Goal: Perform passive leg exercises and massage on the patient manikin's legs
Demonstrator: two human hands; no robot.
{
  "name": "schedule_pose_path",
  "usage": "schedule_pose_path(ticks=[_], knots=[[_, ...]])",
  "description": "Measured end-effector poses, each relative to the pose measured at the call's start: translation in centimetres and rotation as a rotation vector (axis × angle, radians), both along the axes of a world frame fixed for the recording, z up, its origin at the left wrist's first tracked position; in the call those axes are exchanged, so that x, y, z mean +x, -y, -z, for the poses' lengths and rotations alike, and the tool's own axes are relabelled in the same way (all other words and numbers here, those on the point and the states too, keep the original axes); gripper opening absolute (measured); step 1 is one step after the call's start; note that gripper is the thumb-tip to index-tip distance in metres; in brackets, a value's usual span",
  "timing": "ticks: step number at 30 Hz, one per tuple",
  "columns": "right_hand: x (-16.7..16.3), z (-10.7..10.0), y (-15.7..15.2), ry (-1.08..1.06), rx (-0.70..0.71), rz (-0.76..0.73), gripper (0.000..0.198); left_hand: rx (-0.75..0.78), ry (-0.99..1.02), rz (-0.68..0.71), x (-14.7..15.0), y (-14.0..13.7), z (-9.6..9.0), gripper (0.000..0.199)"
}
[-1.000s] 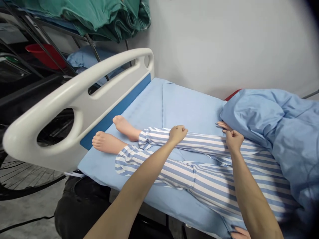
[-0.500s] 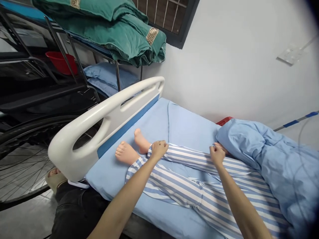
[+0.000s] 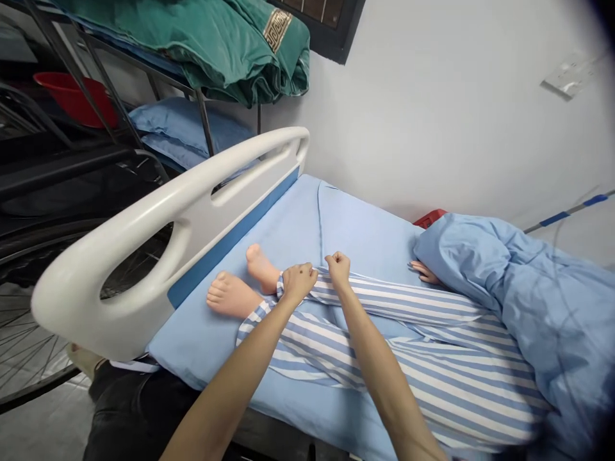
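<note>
Curls left hand (image 3: 300, 282), footward, and right hand (image 3: 339, 267) along blue-and-white striped cloth trouser leg (image 3: 389, 296); cannot tell if gripping.

The trousers (image 3: 456, 371) are blue-and-white striped, the sheet (image 3: 368, 224) light blue.

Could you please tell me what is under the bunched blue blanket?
Striped trousers run in under the blanket, and the lying figure's hand sticks out from its edge. Whatever else lies beneath is covered.

l hand (image 3: 298, 282) curled, r hand (image 3: 339, 269) fisted
</note>
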State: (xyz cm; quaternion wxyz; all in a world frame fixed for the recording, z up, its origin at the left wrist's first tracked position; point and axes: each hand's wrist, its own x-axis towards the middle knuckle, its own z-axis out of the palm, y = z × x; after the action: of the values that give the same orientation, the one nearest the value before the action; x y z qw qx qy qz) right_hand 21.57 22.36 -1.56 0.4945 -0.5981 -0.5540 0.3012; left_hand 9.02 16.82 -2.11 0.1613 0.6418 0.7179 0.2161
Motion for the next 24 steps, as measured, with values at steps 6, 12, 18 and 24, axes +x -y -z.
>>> schedule_pose_path(ticks=[6, 12, 18, 24], knots=[[-0.4, 1.0, 0.0, -0.045, -0.019, 0.038, 0.03, -0.012, 0.236, -0.114, 1.8, -1.9, -2.7, 0.021], [-0.3, 0.1, 0.3, -0.079, -0.03, 0.034, 0.035, 0.044, 0.555, -0.114, 4.7, -1.9, -2.1, 0.027], [5.2, -1.8, 0.4, 0.182, 0.051, -0.105, 0.042, 0.05, 0.425, -0.126, 5.5, -1.2, -0.7, 0.024], [9.3, -0.3, 2.0, 0.338, 0.005, 0.103, 0.042, 0.011, 0.433, -0.123, 5.6, -1.7, -1.1, 0.026]])
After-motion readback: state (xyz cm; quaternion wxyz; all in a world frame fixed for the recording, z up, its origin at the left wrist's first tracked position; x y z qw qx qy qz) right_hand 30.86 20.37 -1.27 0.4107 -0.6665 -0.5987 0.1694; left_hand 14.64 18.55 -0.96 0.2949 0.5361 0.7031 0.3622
